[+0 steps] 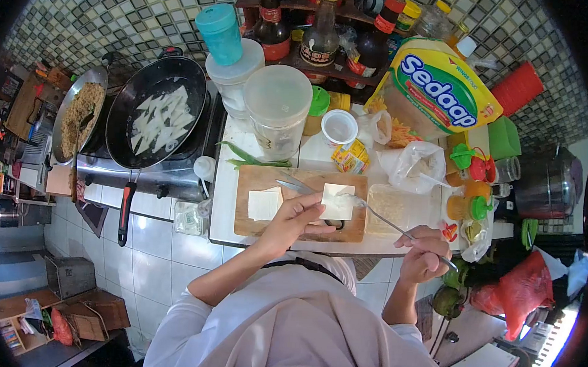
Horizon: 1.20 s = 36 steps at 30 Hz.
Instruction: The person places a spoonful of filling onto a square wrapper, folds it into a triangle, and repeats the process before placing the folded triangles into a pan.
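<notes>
My left hand (292, 220) pinches a thin white square wrapper (333, 207) by its left edge, above the wooden cutting board (243, 225). In my right hand (423, 253) is a metal spoon (387, 220), gripped along its handle. The spoon's tip rests on or just over the wrapper's right side, with a little whitish stuff there. More white square wrappers (263, 206) lie stacked on the left of the board. Partly hidden under my left hand is a metal blade (294, 185); a black handle shows below the wrapper.
A clear plastic container (388, 213) sits right of the board. Green chillies (252, 157) and lidded tubs (278, 108) stand behind it. Left, on the stove (133, 176), a frying pan (119, 129) holds white diamond-shaped pieces in liquid, beside a wok (64, 102) of brown food. Plastic bag (416, 165) at right.
</notes>
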Each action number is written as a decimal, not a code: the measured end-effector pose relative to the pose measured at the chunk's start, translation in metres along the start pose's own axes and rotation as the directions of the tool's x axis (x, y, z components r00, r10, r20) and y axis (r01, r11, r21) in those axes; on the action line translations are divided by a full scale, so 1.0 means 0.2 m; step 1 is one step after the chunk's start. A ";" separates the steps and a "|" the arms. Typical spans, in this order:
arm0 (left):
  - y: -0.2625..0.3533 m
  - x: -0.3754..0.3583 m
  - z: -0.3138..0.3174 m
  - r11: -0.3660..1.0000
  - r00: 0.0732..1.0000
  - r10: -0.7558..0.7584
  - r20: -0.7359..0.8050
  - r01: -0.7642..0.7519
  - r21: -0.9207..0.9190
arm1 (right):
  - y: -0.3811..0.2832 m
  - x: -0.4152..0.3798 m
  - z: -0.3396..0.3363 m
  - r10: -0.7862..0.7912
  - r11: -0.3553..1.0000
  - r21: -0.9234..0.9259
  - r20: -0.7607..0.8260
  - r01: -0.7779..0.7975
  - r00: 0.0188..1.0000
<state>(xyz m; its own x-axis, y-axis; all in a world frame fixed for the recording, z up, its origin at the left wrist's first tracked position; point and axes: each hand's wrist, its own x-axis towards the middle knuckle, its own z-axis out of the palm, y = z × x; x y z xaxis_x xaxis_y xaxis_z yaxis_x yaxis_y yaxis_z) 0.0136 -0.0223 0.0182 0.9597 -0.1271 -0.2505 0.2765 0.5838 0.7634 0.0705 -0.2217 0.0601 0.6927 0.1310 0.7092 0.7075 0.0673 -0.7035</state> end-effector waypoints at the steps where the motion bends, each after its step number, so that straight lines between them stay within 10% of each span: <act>1: -0.01 0.01 -0.01 1.000 1.000 -0.010 0.001 0.010 0.003 | -0.01 0.00 0.00 -0.019 1.000 0.011 -0.017 0.019 1.000; 36: -0.01 0.01 0.00 0.989 0.996 -0.090 -0.009 0.089 -0.121 | 0.04 -0.01 -0.01 0.175 0.981 0.133 -0.262 -0.144 0.949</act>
<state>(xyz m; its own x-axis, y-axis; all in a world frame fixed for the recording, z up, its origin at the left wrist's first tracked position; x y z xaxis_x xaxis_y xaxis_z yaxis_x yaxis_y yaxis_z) 0.0142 -0.0236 0.0171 0.9304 -0.1724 -0.3236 0.3526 0.6630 0.6604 0.0758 -0.2242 0.0525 0.8181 -0.1233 0.5617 0.5751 0.1786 -0.7983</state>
